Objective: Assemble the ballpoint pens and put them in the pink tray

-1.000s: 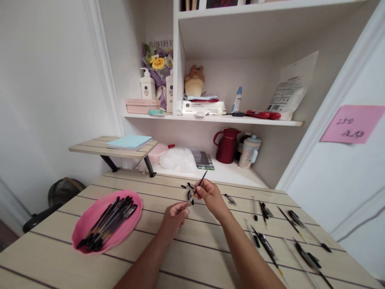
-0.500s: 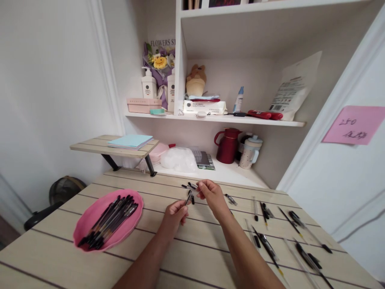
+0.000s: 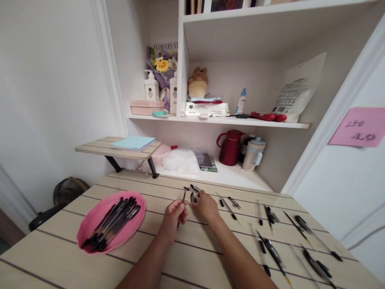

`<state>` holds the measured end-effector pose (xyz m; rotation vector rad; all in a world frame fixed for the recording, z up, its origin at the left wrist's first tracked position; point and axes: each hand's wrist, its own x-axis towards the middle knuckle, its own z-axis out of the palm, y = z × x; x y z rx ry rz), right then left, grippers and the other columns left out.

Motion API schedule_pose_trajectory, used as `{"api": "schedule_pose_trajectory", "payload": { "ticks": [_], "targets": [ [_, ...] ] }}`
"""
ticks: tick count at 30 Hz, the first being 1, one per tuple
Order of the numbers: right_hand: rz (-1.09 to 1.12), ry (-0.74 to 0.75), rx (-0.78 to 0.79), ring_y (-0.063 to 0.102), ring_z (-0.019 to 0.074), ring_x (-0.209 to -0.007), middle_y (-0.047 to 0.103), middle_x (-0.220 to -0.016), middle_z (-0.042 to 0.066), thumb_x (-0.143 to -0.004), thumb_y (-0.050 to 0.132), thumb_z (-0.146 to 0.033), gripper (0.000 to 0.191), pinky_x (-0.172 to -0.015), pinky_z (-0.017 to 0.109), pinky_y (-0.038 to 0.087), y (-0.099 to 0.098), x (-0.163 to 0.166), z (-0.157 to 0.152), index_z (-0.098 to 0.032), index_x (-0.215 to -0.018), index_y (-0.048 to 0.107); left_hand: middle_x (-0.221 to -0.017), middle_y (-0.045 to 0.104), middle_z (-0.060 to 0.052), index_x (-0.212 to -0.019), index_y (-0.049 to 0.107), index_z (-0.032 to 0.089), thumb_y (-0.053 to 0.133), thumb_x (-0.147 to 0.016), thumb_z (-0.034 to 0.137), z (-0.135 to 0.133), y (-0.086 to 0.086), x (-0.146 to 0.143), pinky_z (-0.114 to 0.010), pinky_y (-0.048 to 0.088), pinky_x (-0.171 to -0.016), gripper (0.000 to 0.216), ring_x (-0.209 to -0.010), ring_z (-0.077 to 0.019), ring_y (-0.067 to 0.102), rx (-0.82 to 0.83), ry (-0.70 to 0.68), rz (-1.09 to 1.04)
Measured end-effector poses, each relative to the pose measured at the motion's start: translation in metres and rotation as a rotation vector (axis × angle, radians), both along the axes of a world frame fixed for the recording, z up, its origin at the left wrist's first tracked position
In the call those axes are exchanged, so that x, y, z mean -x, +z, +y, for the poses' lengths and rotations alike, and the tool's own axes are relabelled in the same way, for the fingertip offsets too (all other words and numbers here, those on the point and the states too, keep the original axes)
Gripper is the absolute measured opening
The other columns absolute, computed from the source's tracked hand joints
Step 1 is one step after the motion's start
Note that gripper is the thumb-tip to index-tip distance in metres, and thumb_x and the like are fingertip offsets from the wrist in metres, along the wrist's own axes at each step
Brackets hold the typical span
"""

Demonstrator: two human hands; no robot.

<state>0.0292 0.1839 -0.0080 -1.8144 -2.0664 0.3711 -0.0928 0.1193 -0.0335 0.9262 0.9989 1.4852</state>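
A slim dark pen (image 3: 184, 196) stands nearly upright in the closed fingers of my left hand (image 3: 174, 214), its tip end showing below the fist. Just to the right, my right hand (image 3: 207, 206) is lowered to the table with its fingers curled at a small black pen part (image 3: 193, 197); whatever lies between the fingertips is mostly hidden. Beyond the fingers lie several small black and clear pen parts (image 3: 195, 188). At the left, a pink scalloped plate (image 3: 86, 216) bears a pile of dark pens (image 3: 116, 222).
Pen barrels, refills and caps (image 3: 272, 251) lie in loose groups across the right side of the table (image 3: 192, 261). A small raised stand (image 3: 96, 146) with blue paper (image 3: 134, 142) stands at the back left. Behind are a red jug (image 3: 230, 148) and a pale cup (image 3: 252, 154).
My right hand has come down from beside the left hand to the small parts on the table. In my left hand the pen has tipped more upright. The camera view has shifted slightly.
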Motion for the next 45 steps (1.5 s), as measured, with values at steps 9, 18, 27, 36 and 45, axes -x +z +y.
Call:
{"api": "schedule_pose_trajectory", "payload": {
  "ticks": [9,18,27,36,45],
  "targets": [
    [-0.001,0.046,-0.015,0.060,0.0236,-0.087,0.066,-0.090,0.013,-0.069,0.050,-0.016,0.032,-0.069,0.028,0.040,-0.013,0.002,0.002,-0.013,-0.101,0.051,-0.055,0.053,0.003,-0.087,0.058,0.014,0.060,-0.066,0.038,0.001,-0.002,0.000,-0.019,0.028,-0.040,0.032,-0.041,-0.0065,0.043,-0.006,-0.007,0.004],
    [0.317,-0.002,0.016,0.060,0.0242,-0.082,0.066,-0.079,0.014,-0.065,0.048,-0.011,0.019,-0.066,0.029,0.040,-0.008,-0.014,0.009,-0.014,-0.077,0.062,-0.054,0.052,0.004,-0.088,0.058,0.014,0.058,-0.068,0.036,-0.001,-0.001,-0.002,-0.018,0.029,-0.040,0.029,-0.041,-0.0061,0.043,-0.006,-0.018,0.047],
    [1.286,0.210,0.104,0.044,0.0068,-0.039,0.050,-0.053,-0.006,-0.063,0.061,-0.032,0.024,-0.037,0.019,0.027,0.022,-0.012,0.010,-0.016,-0.081,0.058,-0.054,0.053,0.003,-0.089,0.060,0.013,0.060,-0.066,0.039,0.000,-0.004,-0.002,-0.019,0.029,-0.041,0.035,-0.040,-0.0060,0.042,0.014,-0.061,0.089],
    [1.314,0.308,0.078,0.041,0.0051,-0.040,0.047,-0.054,-0.006,-0.062,0.064,-0.031,0.024,-0.039,0.019,0.029,0.034,-0.005,-0.004,-0.016,-0.080,0.059,-0.052,0.053,0.003,-0.087,0.060,0.013,0.060,-0.066,0.038,-0.001,-0.002,-0.004,-0.019,0.028,-0.040,0.033,-0.039,-0.0056,0.041,0.009,-0.061,0.091],
    [1.222,0.347,0.128,0.041,0.0057,-0.040,0.046,-0.051,-0.008,-0.059,0.064,-0.026,0.020,-0.041,0.020,0.031,0.023,-0.002,-0.002,-0.015,-0.075,0.058,-0.052,0.052,0.004,-0.085,0.059,0.013,0.059,-0.065,0.038,0.001,-0.003,-0.003,-0.018,0.027,-0.039,0.031,-0.039,-0.0061,0.040,-0.001,-0.059,0.101]
  ]
}}
